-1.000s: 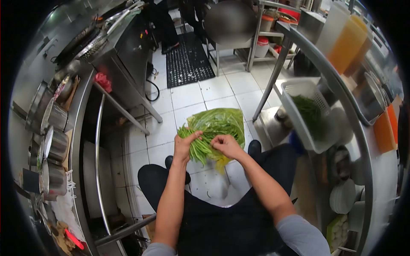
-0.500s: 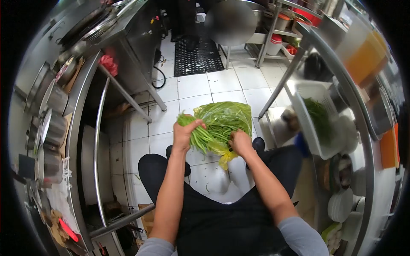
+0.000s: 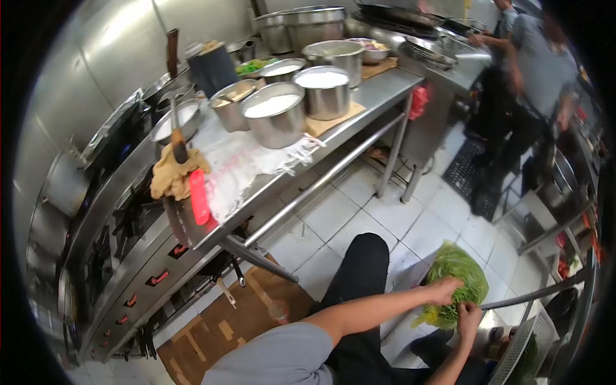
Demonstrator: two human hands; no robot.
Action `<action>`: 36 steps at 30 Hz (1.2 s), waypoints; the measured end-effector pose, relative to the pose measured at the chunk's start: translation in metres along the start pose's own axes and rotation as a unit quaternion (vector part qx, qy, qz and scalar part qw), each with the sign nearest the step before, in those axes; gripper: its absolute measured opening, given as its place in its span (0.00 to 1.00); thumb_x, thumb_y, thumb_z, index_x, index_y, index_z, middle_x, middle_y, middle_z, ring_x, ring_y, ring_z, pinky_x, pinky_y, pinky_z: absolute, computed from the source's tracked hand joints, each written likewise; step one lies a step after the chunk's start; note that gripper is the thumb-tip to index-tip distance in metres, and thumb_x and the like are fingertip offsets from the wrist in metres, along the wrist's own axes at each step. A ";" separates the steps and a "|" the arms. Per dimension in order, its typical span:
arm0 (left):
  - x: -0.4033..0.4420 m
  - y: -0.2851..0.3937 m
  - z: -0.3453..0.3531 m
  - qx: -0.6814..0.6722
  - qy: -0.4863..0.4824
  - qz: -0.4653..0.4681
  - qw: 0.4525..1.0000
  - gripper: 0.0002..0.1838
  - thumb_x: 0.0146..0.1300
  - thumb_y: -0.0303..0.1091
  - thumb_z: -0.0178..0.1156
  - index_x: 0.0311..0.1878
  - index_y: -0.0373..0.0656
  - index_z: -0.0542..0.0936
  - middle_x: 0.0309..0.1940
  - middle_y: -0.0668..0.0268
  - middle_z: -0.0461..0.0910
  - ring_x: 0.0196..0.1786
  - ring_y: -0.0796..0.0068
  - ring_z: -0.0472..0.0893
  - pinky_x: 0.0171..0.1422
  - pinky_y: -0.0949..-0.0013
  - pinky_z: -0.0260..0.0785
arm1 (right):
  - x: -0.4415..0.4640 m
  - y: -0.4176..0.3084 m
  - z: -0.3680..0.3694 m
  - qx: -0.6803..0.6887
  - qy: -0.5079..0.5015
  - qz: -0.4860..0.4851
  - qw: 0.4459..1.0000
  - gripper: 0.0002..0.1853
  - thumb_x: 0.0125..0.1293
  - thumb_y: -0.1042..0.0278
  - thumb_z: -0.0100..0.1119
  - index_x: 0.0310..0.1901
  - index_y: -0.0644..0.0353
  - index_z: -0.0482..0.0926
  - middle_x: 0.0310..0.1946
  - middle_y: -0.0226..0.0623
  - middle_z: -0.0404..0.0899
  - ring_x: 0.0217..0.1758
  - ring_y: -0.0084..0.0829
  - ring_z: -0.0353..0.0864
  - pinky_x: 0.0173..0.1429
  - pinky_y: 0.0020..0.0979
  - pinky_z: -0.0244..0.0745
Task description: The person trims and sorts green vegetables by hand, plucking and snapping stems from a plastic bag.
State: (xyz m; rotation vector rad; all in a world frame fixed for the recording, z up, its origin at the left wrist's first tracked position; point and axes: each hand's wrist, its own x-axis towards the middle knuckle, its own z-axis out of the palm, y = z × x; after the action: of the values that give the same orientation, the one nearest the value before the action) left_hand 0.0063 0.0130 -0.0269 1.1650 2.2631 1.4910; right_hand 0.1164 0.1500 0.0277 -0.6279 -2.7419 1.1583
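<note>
Bag (image 3: 454, 262), crinkled, yellow-green and translucent, holds thin green stems (image 3: 466, 295) beneath curled hands (image 3: 444, 291), their grip unclear.

left arm (image 3: 378, 312) outstretched | left hand (image 3: 446, 290) curled | right hand (image 3: 469, 316) just beside it, curled

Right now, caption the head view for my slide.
Left hand and right hand at a green plastic bag of green beans, metal pots on the steel counter.

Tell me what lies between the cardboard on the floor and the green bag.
In the head view, the person's dark-trousered left leg lies between the cardboard and the green bag; the left arm also crosses there.
</note>
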 end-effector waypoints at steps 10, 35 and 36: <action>-0.003 0.016 -0.010 -0.010 0.036 0.006 0.999 0.17 0.41 0.23 0.65 0.39 0.33 0.80 0.29 0.45 0.82 0.40 0.42 0.82 0.44 0.55 0.75 | 0.012 0.033 0.015 0.074 0.111 -0.080 0.988 0.06 0.60 0.74 0.56 0.30 0.66 0.72 0.23 0.30 0.68 0.28 0.21 0.64 0.33 0.26 0.62; 0.007 0.013 -0.089 -0.515 -0.001 -0.192 0.836 0.22 0.59 0.24 0.65 0.54 0.36 0.67 0.41 0.53 0.84 0.36 0.69 0.84 0.39 0.67 0.81 | -0.001 -0.009 0.041 0.407 -0.113 0.038 0.906 0.07 0.66 0.72 0.59 0.42 0.66 0.79 0.30 0.29 0.80 0.30 0.19 0.75 0.39 0.23 0.72; 0.008 0.013 -0.090 -0.501 0.011 -0.190 0.844 0.19 0.60 0.24 0.64 0.52 0.36 0.70 0.41 0.53 0.84 0.37 0.69 0.84 0.40 0.66 0.81 | 0.001 -0.007 0.044 0.410 -0.122 0.036 0.903 0.07 0.66 0.72 0.58 0.41 0.66 0.79 0.30 0.29 0.80 0.30 0.19 0.75 0.38 0.24 0.72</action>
State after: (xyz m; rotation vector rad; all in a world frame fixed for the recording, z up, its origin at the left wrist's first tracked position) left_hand -0.0413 -0.0420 0.0290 0.3417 1.2039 2.0415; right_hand 0.1028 0.1170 0.0017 -0.4745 -2.0533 2.3129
